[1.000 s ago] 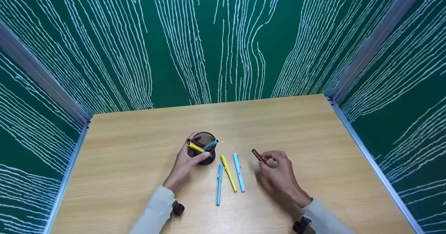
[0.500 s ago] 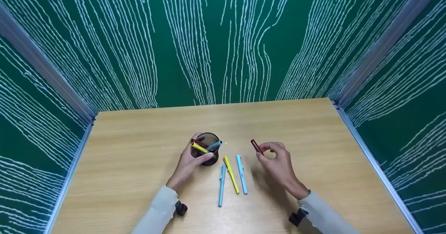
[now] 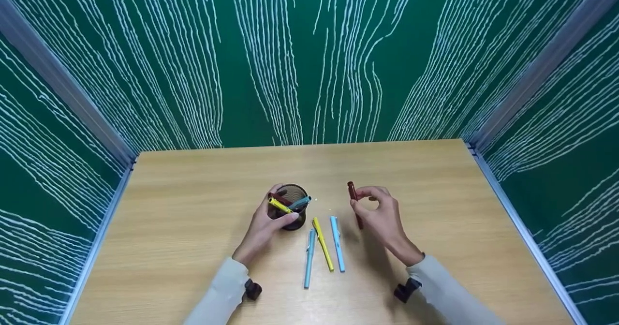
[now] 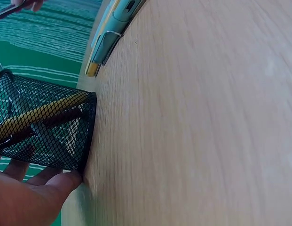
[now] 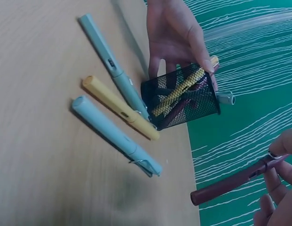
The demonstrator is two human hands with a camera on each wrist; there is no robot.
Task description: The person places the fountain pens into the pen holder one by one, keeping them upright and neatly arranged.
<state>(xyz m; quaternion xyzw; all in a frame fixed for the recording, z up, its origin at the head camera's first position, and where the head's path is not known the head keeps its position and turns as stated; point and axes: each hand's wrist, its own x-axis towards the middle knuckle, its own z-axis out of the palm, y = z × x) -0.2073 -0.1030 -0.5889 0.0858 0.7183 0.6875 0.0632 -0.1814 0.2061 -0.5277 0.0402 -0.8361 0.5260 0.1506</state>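
My left hand (image 3: 261, 226) grips a black mesh pen cup (image 3: 293, 221) that stands on the table. Inside it lean a yellow pen (image 3: 279, 205), a teal pen (image 3: 301, 201) and a dark red pen (image 5: 176, 113). Between thumb and fingers, my right hand (image 3: 384, 216) pinches another dark red pen (image 5: 225, 184), held nearly upright above the table, right of the cup and apart from it. Three pens lie side by side between the hands: a teal one (image 3: 309, 259), a yellow one (image 3: 323, 245) and a light blue one (image 3: 337, 245).
The wooden table (image 3: 193, 194) is bounded by green panels (image 3: 251, 122) with wavy white lines at the back and both sides. Grey metal rails (image 3: 522, 228) run along its side edges. Tiny white specks lie near the cup.
My right hand has moved up and slightly left in the head view, and its dark red pen has turned from slanted to nearly upright. The left hand keeps its hold on the cup.
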